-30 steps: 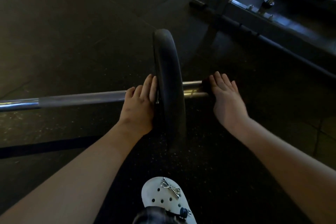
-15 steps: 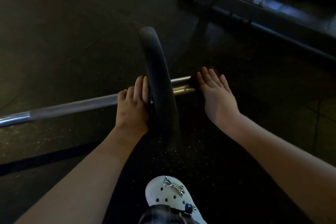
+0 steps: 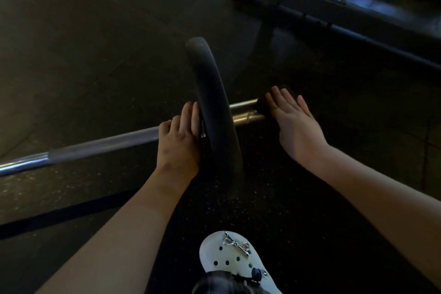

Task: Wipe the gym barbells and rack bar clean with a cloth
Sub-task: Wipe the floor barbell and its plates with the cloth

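The barbell [image 3: 102, 148] lies on the floor. Left of its plate [image 3: 210, 93], the left hand [image 3: 179, 143] rests on the bar with fingers together. Right of the plate, the right hand [image 3: 296, 124] presses a dark cloth [image 3: 262, 105] on the bar's end with flat, straight fingers. The end is probably being wiped; next, the cloth needs sliding toward the plate.

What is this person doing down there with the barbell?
A person is wiping a barbell that lies on the gym floor. The right hand presses a dark cloth onto the barbell's end, outside the weight plate. The left hand rests on the barbell just inside the weight plate.
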